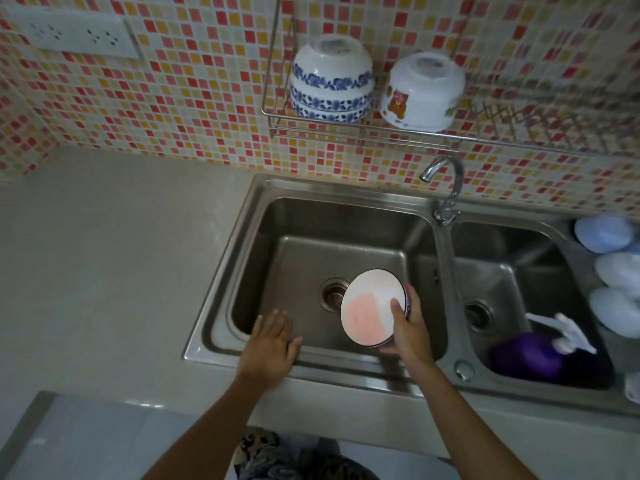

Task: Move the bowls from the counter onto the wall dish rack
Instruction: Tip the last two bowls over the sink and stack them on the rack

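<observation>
My right hand [408, 330] grips a white bowl [367, 306] with a pinkish inside, tilted on its side over the left sink basin, thumb inside the rim. Held flat with fingers apart, my left hand [270, 344] rests empty on the sink's front edge. On the wall dish rack [346, 128] a stack of blue-patterned bowls [330, 77] sits upside down at the left, with a white flower-printed bowl [422, 91] upside down beside it. Three pale bowls [616, 265] lie upside down on the counter at the far right.
A double steel sink [242, 237] fills the middle, with a curved tap [446, 181] between the basins. A purple item [526, 355] and a white object lie in the right basin. Grey counter [104, 254] stretches left. A wall socket [76, 34] sits top left.
</observation>
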The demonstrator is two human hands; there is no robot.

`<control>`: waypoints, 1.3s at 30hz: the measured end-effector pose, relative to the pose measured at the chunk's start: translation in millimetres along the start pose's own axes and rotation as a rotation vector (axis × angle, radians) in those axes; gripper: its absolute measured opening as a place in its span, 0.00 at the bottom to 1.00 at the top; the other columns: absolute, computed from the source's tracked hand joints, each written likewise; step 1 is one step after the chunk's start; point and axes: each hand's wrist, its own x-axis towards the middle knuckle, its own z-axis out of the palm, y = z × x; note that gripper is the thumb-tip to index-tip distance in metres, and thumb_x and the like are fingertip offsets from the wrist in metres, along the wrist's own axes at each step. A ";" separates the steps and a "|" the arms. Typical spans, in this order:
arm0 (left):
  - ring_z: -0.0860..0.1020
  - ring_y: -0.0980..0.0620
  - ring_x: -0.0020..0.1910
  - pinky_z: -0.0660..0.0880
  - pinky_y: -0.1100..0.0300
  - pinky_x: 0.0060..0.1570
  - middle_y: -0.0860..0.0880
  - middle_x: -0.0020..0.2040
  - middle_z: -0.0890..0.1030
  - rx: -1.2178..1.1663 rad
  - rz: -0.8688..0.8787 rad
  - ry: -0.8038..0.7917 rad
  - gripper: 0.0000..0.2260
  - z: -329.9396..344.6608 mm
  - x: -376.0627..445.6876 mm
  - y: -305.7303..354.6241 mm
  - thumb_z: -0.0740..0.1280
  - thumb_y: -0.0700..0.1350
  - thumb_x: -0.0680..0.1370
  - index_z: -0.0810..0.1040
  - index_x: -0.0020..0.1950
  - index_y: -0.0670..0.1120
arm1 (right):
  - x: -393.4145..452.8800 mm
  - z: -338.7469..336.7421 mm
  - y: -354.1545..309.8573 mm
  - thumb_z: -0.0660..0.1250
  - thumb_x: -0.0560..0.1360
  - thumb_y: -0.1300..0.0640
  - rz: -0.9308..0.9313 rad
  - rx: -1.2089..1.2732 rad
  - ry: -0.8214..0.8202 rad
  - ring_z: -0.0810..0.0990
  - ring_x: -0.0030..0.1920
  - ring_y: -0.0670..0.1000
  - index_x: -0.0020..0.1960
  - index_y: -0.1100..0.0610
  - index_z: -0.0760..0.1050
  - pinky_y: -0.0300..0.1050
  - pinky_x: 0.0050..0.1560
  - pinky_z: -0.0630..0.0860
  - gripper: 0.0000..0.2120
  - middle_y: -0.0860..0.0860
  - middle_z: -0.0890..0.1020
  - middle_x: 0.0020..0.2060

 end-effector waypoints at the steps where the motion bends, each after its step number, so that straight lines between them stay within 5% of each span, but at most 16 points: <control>1: 0.57 0.48 0.76 0.39 0.55 0.72 0.46 0.74 0.65 -0.009 -0.010 0.013 0.34 -0.1 0.3 0.1 0.39 0.62 0.78 0.64 0.74 0.45 | 2.1 -0.3 2.0 0.61 0.80 0.49 -0.013 -0.049 0.013 0.72 0.58 0.58 0.72 0.36 0.61 0.53 0.28 0.81 0.23 0.50 0.69 0.66; 3: 0.51 0.50 0.77 0.39 0.55 0.74 0.47 0.77 0.58 -0.026 -0.032 0.010 0.35 -0.6 0.0 0.6 0.37 0.63 0.75 0.57 0.77 0.46 | 4.9 -0.4 3.6 0.61 0.79 0.49 -0.052 -0.149 0.040 0.73 0.56 0.58 0.73 0.35 0.60 0.55 0.32 0.82 0.24 0.54 0.69 0.63; 6: 0.50 0.50 0.77 0.41 0.55 0.74 0.47 0.77 0.57 -0.055 -0.066 0.023 0.37 -1.9 0.2 1.6 0.37 0.64 0.74 0.55 0.77 0.47 | 11.9 -2.3 7.7 0.61 0.78 0.56 -0.125 -0.273 0.071 0.74 0.59 0.62 0.75 0.39 0.58 0.55 0.59 0.75 0.28 0.59 0.69 0.61; 7: 0.51 0.50 0.77 0.42 0.55 0.74 0.46 0.77 0.57 -0.061 -0.076 0.028 0.37 -1.8 0.3 1.7 0.37 0.65 0.74 0.56 0.77 0.47 | 13.1 -2.7 7.7 0.60 0.77 0.59 -0.134 -0.315 0.080 0.73 0.60 0.63 0.76 0.41 0.57 0.53 0.61 0.71 0.31 0.60 0.68 0.63; 15: 0.47 0.51 0.77 0.41 0.55 0.74 0.48 0.78 0.53 -0.055 -0.047 -0.010 0.36 -6.1 -0.4 2.3 0.36 0.64 0.73 0.49 0.78 0.47 | 13.8 -0.9 -1.7 0.66 0.73 0.64 -0.346 -0.622 0.185 0.75 0.58 0.62 0.75 0.44 0.54 0.59 0.51 0.79 0.37 0.58 0.68 0.63; 24: 0.46 0.51 0.77 0.40 0.55 0.74 0.48 0.78 0.51 -0.073 -0.039 -0.006 0.36 -3.2 -0.3 0.9 0.36 0.63 0.74 0.47 0.78 0.47 | 5.1 -3.6 -5.5 0.72 0.68 0.66 -0.575 -0.848 0.144 0.74 0.56 0.57 0.76 0.43 0.49 0.55 0.40 0.81 0.47 0.57 0.67 0.62; 34: 0.46 0.51 0.77 0.40 0.55 0.74 0.47 0.78 0.51 -0.063 -0.031 0.021 0.35 -1.7 -0.6 1.1 0.37 0.62 0.74 0.48 0.78 0.46 | 5.7 -6.0 0.9 0.74 0.63 0.68 -0.812 -0.995 0.149 0.74 0.54 0.61 0.73 0.52 0.61 0.51 0.29 0.77 0.43 0.59 0.65 0.61; 39: 0.45 0.52 0.77 0.40 0.54 0.74 0.48 0.78 0.50 -0.043 -0.028 0.008 0.34 -1.7 -0.5 0.1 0.37 0.62 0.74 0.46 0.78 0.48 | 1.2 -1.9 -3.2 0.72 0.67 0.67 -0.678 -0.847 0.164 0.74 0.56 0.58 0.75 0.48 0.59 0.52 0.39 0.80 0.41 0.58 0.66 0.63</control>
